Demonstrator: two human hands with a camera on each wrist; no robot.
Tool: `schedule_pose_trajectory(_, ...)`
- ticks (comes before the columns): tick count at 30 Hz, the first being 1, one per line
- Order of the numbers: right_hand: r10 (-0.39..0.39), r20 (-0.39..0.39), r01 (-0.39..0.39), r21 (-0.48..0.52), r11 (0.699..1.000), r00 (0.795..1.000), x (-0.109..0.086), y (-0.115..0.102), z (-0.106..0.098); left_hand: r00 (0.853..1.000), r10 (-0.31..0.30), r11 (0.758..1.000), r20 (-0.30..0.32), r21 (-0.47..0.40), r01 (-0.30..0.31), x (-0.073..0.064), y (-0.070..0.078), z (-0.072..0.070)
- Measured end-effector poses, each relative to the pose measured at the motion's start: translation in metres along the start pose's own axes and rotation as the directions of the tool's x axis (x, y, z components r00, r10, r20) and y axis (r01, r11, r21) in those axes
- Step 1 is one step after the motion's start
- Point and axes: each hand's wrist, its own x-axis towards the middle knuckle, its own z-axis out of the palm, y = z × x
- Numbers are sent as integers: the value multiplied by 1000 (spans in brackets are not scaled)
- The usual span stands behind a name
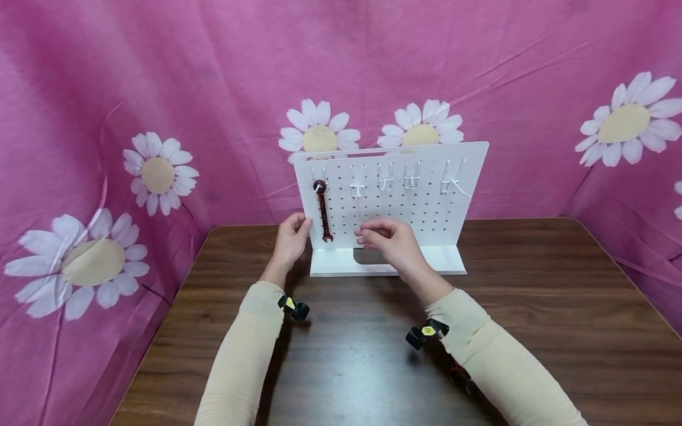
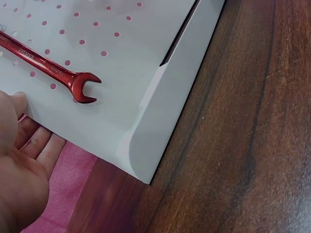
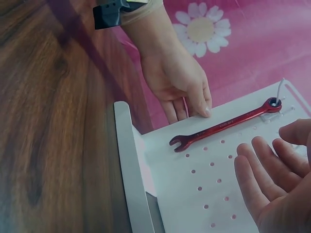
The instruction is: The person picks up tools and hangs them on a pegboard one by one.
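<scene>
A pink flowered cloth (image 1: 229, 89) hangs behind the table (image 1: 533, 307). On the table stands the white board (image 1: 476, 154), its perforated panel upright above a flat base.

Both forearms reach forward to it. The left hand (image 1: 292, 239) pinches the panel's left edge, thumb in front and fingers behind. The right hand (image 1: 391, 239) hovers before the panel, right of the wrench, palm turned inward; its fingers are loosely bent, the thumb is apart from them in the right wrist view, and it holds nothing. Whether it touches the panel I cannot tell.

The red wrench (image 1: 323, 213) hangs near the panel's left side, ring end up on a hook, forked end down. The other hooks (image 1: 412, 180) carry nothing.

The step in hand seems to be work at the hung wrench, the left hand bracing the board. The next move probably calls for keeping that brace while the free right hand works lightly, so the wrench stays on its hook.
</scene>
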Motion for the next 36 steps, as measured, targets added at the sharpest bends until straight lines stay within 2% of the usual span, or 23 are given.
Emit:
schedule_pose_trajectory(18,-59,11,60,-53,997,998,-22,2,-18,1000,30,999,8,-35,-30,2,-4,-2)
schedule_pose_trajectory(25,-82,16,83,-75,994,997,-32,7,-28,999,27,998,30,-54,-25,2,-5,0)
schedule_pose_trajectory(36,-99,33,102,-103,989,995,-52,10,-47,999,21,999,28,-48,-20,1,-5,2)
